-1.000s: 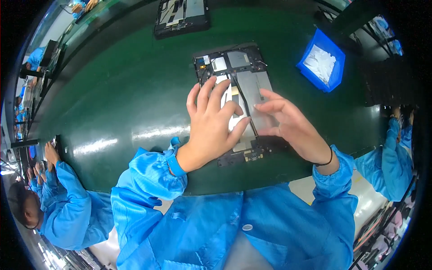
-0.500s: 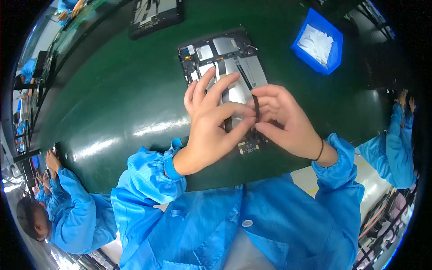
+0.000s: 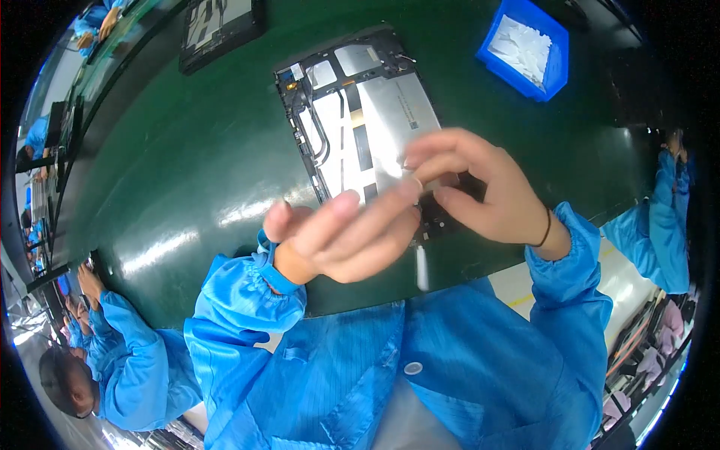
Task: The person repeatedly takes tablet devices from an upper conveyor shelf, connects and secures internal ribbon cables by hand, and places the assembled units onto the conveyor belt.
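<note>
An opened tablet lies on the green table with its inner side up. It shows silver plates, a black frame and thin cables. Over its near edge, my left hand is turned with its fingers stretched out and blurred by motion. My right hand is above the near right corner, fingers bent and thumb apart from them. The fingertips of both hands meet or overlap; nothing can be made out between them. Below them a small white strip shows blurred, near the table's front edge. My hands hide the tablet's near part.
A blue bin with white pieces stands at the far right. Another dark device lies at the far left. Co-workers in blue sit at the left and right.
The black strip that both hands pinched no longer shows between them. My left hand has moved down and turned over, baring more of the tablet. The white strip has come into sight.
</note>
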Demonstrator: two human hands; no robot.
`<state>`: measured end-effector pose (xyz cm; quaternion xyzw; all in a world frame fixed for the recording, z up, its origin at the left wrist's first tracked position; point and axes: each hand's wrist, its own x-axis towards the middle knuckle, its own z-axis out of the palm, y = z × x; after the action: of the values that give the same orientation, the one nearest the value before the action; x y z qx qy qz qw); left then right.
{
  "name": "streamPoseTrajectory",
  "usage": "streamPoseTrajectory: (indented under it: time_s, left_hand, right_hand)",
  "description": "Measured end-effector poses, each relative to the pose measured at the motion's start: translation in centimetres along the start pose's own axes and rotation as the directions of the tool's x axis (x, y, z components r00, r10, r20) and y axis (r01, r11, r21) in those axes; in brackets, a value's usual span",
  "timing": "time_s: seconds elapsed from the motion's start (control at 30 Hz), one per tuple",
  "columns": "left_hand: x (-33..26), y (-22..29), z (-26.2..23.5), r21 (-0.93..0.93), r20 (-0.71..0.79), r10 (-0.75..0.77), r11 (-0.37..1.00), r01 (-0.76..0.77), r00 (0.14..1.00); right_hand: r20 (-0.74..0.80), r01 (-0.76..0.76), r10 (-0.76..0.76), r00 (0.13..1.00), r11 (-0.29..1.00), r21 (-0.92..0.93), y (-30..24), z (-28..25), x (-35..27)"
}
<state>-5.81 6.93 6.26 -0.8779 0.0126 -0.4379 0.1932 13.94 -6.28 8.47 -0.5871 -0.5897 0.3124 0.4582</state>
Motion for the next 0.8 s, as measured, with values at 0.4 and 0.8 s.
streamPoseTrajectory:
  time_s: [0.4, 0.8]
  left_hand:
    - [0.1, 0.9, 0.7, -0.027, -0.159, 0.055, 0.998, -0.060, 0.986]
    - [0.2, 1.3, 1.4, -0.167, -0.231, 0.039, 0.983, -0.079, 0.972]
  right_hand:
    - [0.253, 0.128, -0.065, 0.965, 0.962, -0.241, -0.4, -1.3, 0.8]
    - [0.264, 0.060, -0.020, 0.964, 0.988, -0.145, -0.1, -1.1, 1.1]
